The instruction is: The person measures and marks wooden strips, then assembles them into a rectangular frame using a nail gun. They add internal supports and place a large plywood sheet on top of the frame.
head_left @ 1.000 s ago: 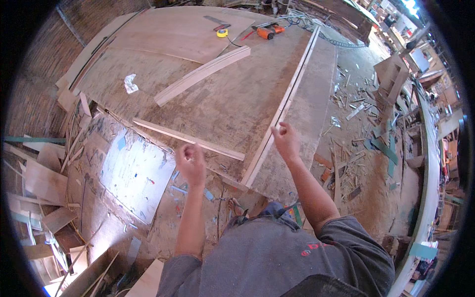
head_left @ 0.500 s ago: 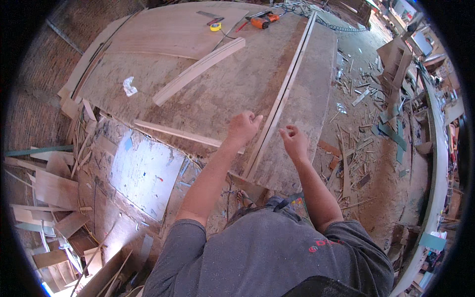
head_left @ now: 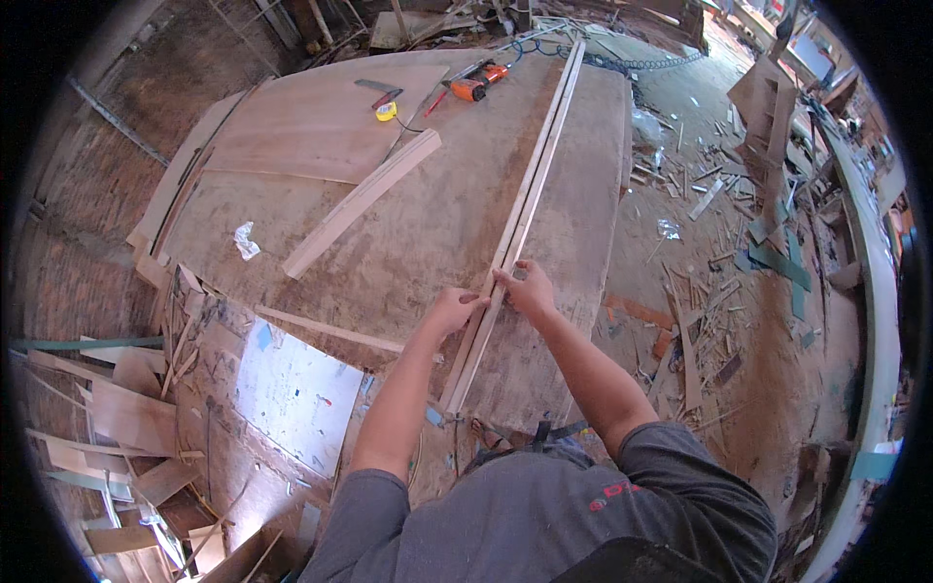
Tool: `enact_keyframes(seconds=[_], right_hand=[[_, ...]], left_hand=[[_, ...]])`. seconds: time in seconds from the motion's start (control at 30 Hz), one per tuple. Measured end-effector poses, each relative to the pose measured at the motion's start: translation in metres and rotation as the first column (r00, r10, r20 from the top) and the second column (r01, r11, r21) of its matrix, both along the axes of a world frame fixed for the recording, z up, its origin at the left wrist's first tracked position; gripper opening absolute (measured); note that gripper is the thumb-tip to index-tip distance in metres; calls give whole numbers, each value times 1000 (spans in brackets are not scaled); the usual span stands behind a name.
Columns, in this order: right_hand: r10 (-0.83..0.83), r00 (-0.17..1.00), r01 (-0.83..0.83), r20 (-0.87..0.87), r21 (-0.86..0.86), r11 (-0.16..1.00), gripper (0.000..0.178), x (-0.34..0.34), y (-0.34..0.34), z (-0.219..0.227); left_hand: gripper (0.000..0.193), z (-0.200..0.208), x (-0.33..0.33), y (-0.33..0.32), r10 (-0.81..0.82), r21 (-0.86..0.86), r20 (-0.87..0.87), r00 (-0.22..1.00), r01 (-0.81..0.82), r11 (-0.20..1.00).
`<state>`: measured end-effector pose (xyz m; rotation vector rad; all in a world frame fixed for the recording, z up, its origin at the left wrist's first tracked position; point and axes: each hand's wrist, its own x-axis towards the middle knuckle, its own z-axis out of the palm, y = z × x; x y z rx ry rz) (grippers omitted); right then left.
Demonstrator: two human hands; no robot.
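Observation:
Two long, narrow wooden strips (head_left: 537, 165) lie side by side on the worktable, stretching from near my body to the far edge. My left hand (head_left: 457, 309) is closed at their left edge, its thumb and fingertips against the wood. From the other side my right hand (head_left: 529, 291) pinches the right strip, its fingertips almost meeting those of the left. The undersides of the strips are hidden. A thicker wooden bar (head_left: 364, 202) rests at a slant to the left of the strips. Nearer to me, a thin wooden batten (head_left: 330, 329) runs along the table's left front edge.
At the back lie an orange power tool (head_left: 479, 85), a yellow tape measure (head_left: 386, 111) and a try square (head_left: 381, 90) by a plywood sheet (head_left: 321, 121). Crumpled white paper (head_left: 247, 241) sits at left. Wood scraps (head_left: 714, 301) litter the floor at right; offcuts (head_left: 136, 408) are piled at left.
Both hands have come down onto the strips and closed at their edges; before, they were held apart on either side. The view has shifted, showing more of the back.

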<state>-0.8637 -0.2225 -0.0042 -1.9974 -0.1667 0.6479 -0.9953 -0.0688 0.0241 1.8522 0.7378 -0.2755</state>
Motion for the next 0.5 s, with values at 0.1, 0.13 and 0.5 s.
enact_keyframes(seconds=[0.1,0.13,0.5], right_hand=[[30,999,-30,-18,32,999,71,7,-4,0],[42,999,-40,-30,40,998,70,5,-5,3],[133,927,-86,351,-147,985,46,6,-8,9]], left_hand=[[39,10,3,-2,15,-14,-10,1000,-15,1000],[37,4,2,2,-6,37,-4,1000,6,999],[68,33,16,-38,-66,453,-110,992,109,885]])
